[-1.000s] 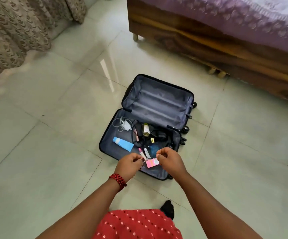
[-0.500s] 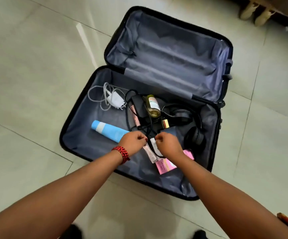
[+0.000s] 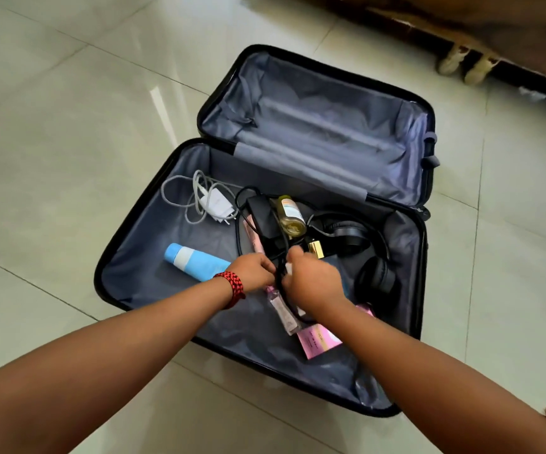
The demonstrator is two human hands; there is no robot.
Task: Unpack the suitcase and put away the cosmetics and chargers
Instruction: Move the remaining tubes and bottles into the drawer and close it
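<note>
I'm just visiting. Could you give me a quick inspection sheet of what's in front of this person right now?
Surface: pale tiled floor, glossy.
Job's things: open suitcase on the floor; inside lie a white charger, blue tube, yellowish bottle and pink box.
Clutter: black headphones in the suitcase.
Hands: left hand and right hand close together, both gripping a black cable.
Cables: black cable looped over the contents; white cable coiled by the charger.
Surroundings: wooden bed frame beyond the suitcase.

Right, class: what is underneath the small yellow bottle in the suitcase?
The yellow bottle appears to lie partly on a black charger brick, beside the black headphones. Anything else beneath the bottle is covered and cannot be seen.
</note>
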